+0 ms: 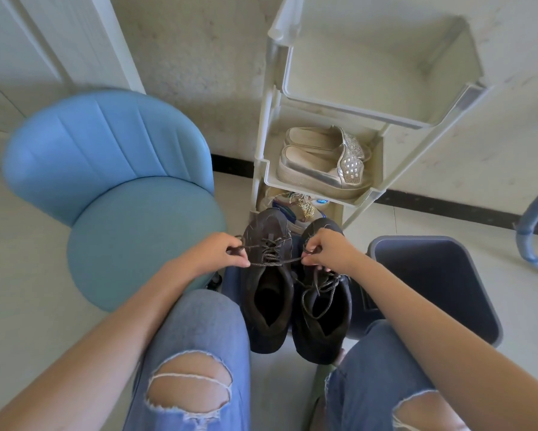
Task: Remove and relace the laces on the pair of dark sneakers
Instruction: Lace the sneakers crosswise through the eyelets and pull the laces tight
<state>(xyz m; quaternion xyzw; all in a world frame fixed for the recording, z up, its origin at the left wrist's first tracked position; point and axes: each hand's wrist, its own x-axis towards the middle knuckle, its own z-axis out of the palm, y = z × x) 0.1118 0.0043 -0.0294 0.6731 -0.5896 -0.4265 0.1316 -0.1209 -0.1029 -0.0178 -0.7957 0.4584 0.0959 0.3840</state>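
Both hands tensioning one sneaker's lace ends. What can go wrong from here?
1. The left hand and right hand pull the lace sideways; an uneven pull could leave unequal ends or drag the sneaker askew.
2. The loose lace of the other sneaker lies just below the right hand and could tangle in.

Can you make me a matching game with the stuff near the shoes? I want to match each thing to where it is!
Things
1. blue chair
2. silver shoes
3. dark bin
4. lace

Places
A. on a shelf of the white rack
B. stretched between the left hand and the right hand
C. to the left of the dark sneakers
D. to the right of the dark sneakers

Right pairs: 1-C, 2-A, 3-D, 4-B
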